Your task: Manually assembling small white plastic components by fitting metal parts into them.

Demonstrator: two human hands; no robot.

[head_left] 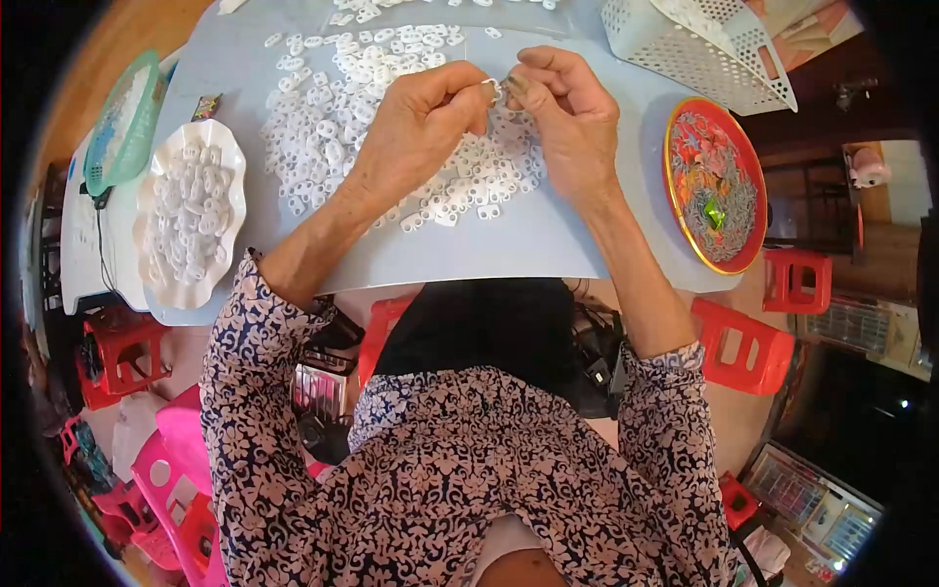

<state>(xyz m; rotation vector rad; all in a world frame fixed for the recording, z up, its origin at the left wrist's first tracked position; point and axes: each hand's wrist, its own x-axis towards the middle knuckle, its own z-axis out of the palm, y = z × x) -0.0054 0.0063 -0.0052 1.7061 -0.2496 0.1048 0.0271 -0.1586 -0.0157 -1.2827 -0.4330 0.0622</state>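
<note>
We see the left hand [425, 117] pinching a small white piece [496, 88], the right hand [572, 122] curled just beside it, its hold unclear, above similar pieces [333, 137] strewn across the desk [440, 259].

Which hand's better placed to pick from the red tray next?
Probably the right hand: it's nearer the red tray, at the person's right. The left hand is farther off, over loose white pieces.
</note>
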